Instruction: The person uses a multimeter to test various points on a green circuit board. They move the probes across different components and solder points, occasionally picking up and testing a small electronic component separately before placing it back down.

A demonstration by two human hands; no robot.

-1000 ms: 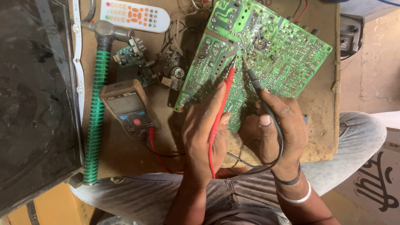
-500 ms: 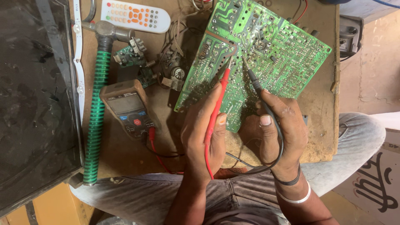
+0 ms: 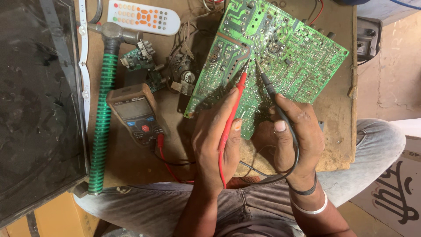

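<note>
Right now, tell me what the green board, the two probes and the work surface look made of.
Green board: rigid laminate, glossy green coat, silvery solder dots. Red probe and black probe: smooth plastic bodies, thin metal-looking tips. Work surface: likely worn brown board, matte, chipped edges.

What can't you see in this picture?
- Meter screen: head view, too small and dim to read.
- Red probe and black probe tips: too small to tell which solder points on the board they touch.
- Box at the upper right: partly hidden by the wooden top's edge.
</note>
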